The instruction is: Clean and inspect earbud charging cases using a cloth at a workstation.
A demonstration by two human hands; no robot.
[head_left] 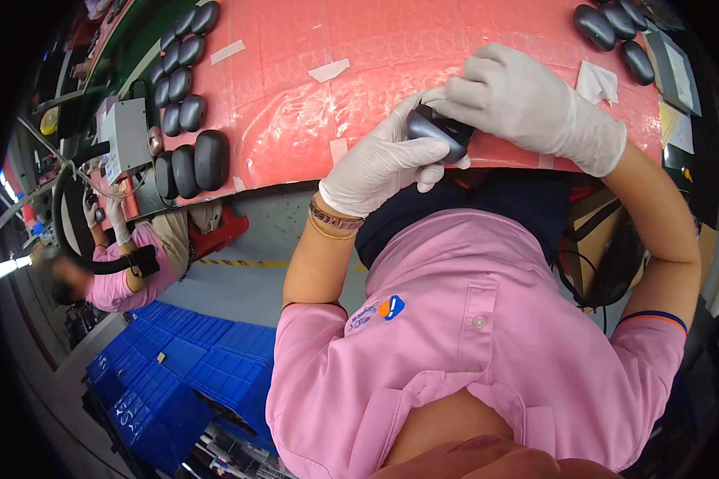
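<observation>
Over the near edge of the pink-covered table I hold a dark grey, glossy earbud charging case (pixel 435 136). It looks opened, with a black inside facing my right. My gloved left hand (pixel 379 164) is closed round it, thumb along its near side. My gloved right hand (pixel 515 100) is at the case's far right side, fingers curled in and touching it. Whatever those fingertips pinch, if anything, is hidden. Both hands wear thin white gloves.
Rows of similar dark cases (pixel 180 84) stand at the table's left, with larger ones (pixel 211 160) nearer. More cases (pixel 595 28) sit at the far right by a white cloth (pixel 597 82). A grey box (pixel 130 136) and a co-worker (pixel 128 263) are left; blue crates (pixel 184 359) lie below.
</observation>
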